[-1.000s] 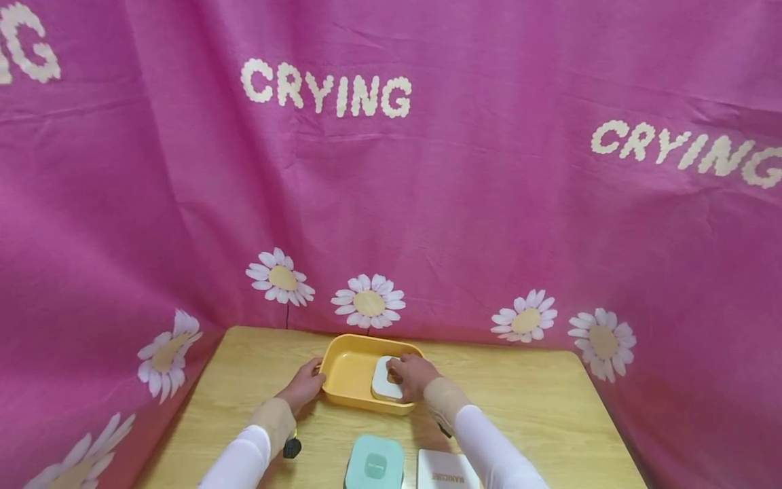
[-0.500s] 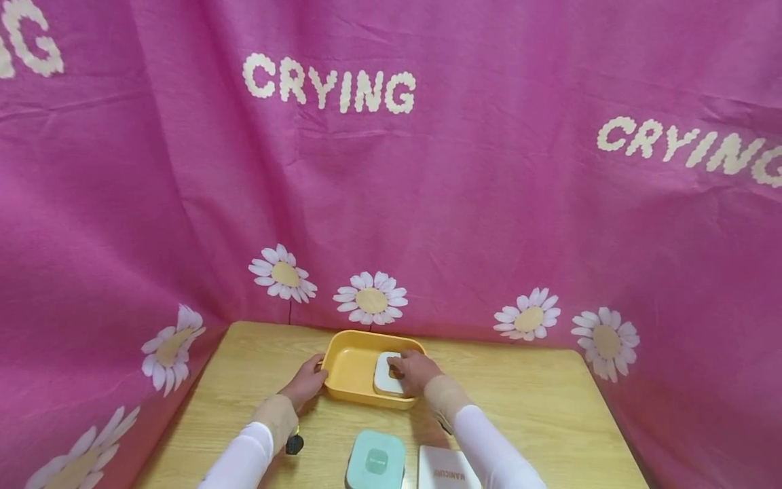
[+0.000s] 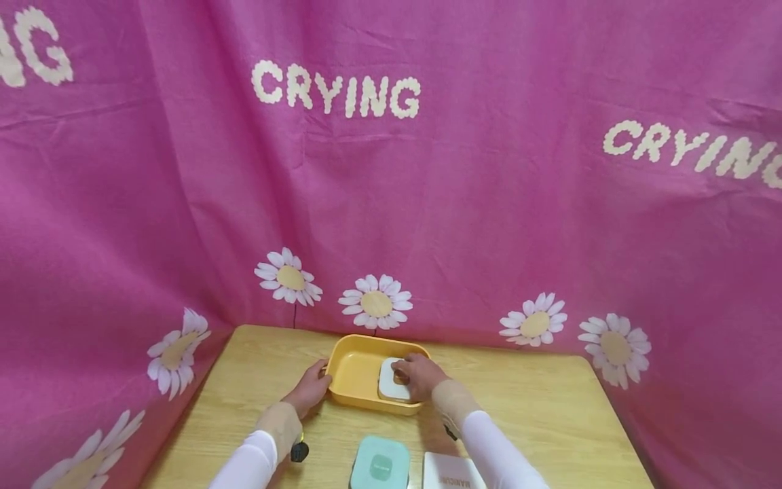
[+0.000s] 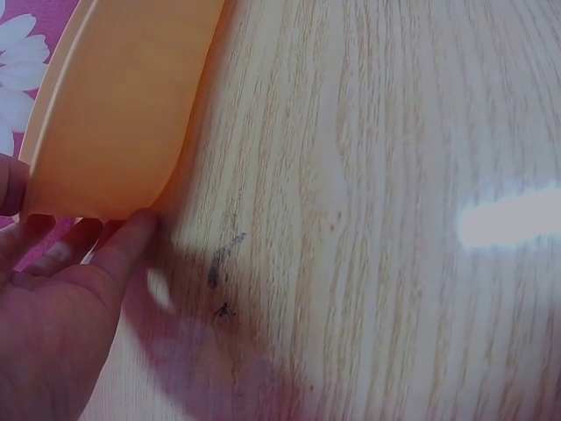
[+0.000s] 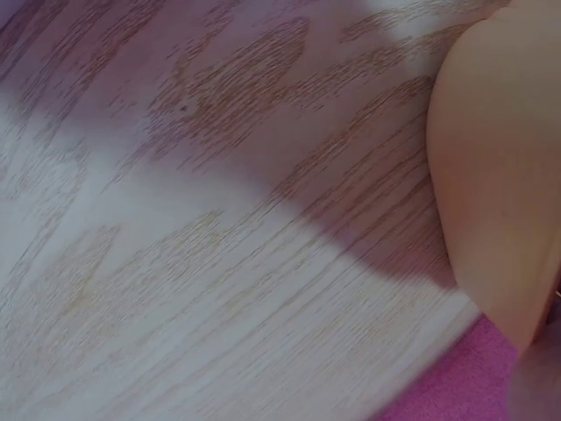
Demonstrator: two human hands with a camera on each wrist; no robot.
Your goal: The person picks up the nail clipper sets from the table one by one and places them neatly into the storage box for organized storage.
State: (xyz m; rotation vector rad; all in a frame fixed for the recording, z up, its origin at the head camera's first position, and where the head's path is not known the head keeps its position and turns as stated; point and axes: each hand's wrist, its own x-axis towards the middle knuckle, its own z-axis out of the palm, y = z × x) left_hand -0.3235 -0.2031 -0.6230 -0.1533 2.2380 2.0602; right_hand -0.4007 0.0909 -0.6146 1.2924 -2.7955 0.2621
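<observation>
A yellow rectangular bin (image 3: 357, 373) stands on the table toward its back edge. My left hand (image 3: 313, 387) grips the bin's left end, thumb over the rim; the left wrist view shows the fingers (image 4: 131, 246) against its outer wall. Inside the bin, at its right side, sits a small white square box (image 3: 387, 382) with a brownish square mark on top. My right hand (image 3: 421, 377) reaches over the right rim and holds this box, partly covering it. In the right wrist view the bin's wall (image 5: 495, 158) shows, with most of the hand out of frame.
A mint-green square box (image 3: 380, 465) and a white box lettered MANICURE (image 3: 449, 468) lie nearer on the wooden table (image 3: 537, 421). A pink curtain (image 3: 452, 224) with daisies stands close behind the table and along its sides.
The head view has shifted slightly. Both hands keep their places, the left on the bin's end and the right on the white box.
</observation>
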